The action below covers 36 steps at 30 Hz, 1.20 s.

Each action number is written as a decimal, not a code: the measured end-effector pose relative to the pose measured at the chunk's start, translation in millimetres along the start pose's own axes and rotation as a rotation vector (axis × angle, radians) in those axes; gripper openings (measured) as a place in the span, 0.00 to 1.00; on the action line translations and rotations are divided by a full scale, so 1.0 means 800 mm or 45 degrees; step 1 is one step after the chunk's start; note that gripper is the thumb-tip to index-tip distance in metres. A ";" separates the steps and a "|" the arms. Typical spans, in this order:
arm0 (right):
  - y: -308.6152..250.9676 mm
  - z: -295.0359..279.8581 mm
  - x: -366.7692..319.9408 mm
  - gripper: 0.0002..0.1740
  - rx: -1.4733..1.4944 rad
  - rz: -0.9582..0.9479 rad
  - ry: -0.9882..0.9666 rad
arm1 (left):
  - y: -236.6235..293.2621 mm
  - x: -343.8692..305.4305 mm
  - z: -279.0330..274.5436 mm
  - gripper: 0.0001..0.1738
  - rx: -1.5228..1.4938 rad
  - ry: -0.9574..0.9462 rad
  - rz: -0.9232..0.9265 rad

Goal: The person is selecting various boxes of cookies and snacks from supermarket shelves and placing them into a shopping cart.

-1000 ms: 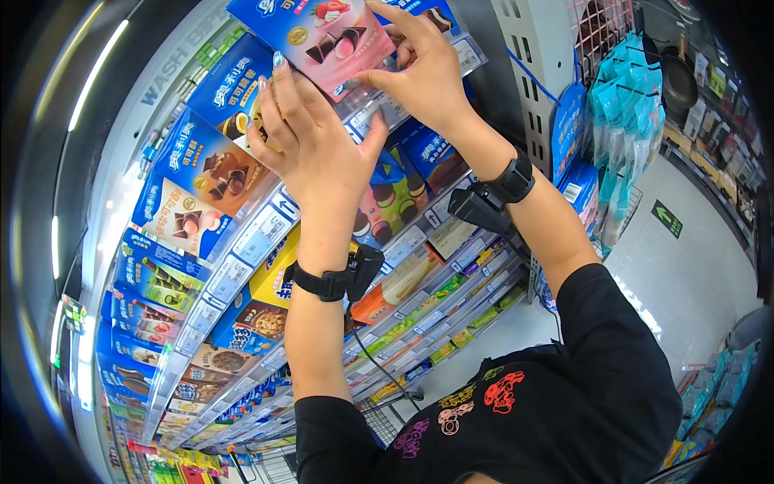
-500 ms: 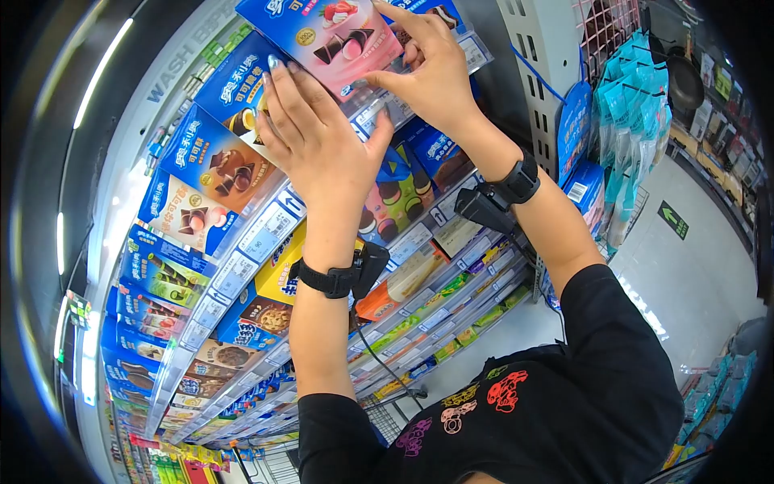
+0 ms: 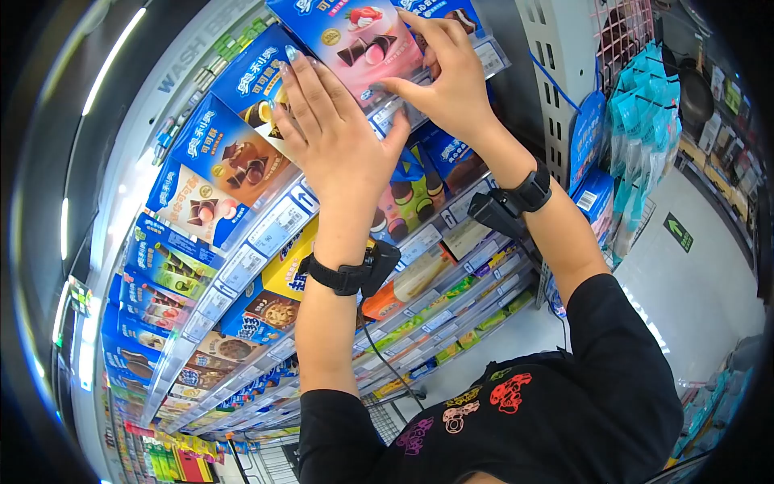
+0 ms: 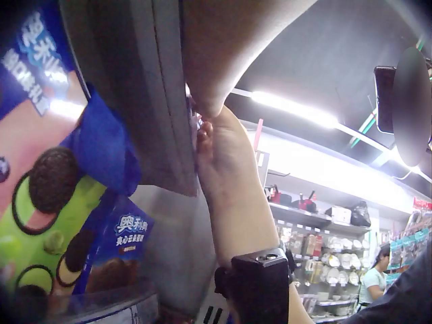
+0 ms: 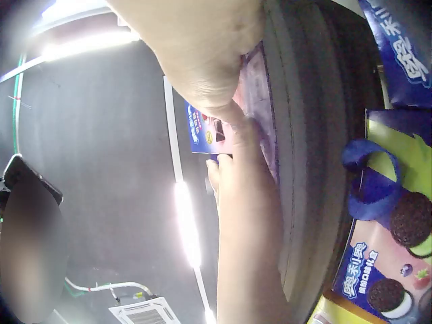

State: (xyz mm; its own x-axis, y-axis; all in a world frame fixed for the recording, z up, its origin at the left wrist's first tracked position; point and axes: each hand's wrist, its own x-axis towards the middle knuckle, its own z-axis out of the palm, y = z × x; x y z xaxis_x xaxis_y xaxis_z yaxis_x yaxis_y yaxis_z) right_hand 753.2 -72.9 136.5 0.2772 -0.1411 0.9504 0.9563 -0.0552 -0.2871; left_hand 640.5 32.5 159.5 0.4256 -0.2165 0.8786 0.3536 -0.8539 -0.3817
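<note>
Blue-and-pink Oreo box (image 3: 375,52), strawberry print: right edge gripped by right hand (image 3: 455,89). Left hand (image 3: 334,141): fingers extended, near box's left edge. Blue-and-brown Oreo box (image 3: 232,153): on shelf (image 3: 270,231), farther left.

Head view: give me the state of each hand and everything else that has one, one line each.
Pink box: closed, as far as it shows
Right hand: gripping the pink box's edge
Left hand: fingers extended at the pink box; contact unclear
Wrist straps: fastened
Teal packets: hanging
Ceiling light: lit
</note>
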 end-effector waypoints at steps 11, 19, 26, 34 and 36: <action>0.002 0.001 0.000 0.31 0.038 0.009 0.011 | -0.001 -0.001 0.001 0.56 0.006 -0.040 -0.016; 0.002 0.003 0.000 0.28 0.046 -0.018 0.049 | -0.002 -0.002 0.001 0.54 -0.005 -0.006 0.012; 0.004 -0.001 0.000 0.29 0.100 0.001 0.013 | -0.001 0.000 -0.004 0.51 0.017 -0.059 0.028; 0.008 0.001 0.001 0.29 0.214 0.072 0.034 | 0.000 0.001 -0.006 0.42 -0.028 -0.056 0.053; 0.006 0.000 0.001 0.27 0.178 0.054 0.039 | -0.001 -0.001 -0.004 0.38 -0.038 -0.051 0.065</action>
State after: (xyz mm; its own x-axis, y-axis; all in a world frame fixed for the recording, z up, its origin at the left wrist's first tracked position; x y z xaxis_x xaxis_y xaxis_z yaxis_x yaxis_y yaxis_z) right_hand 758.4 -73.4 136.1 0.3168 -0.1706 0.9330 0.9480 0.0897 -0.3055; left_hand 637.1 31.5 160.3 0.4758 -0.2414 0.8458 0.3059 -0.8562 -0.4165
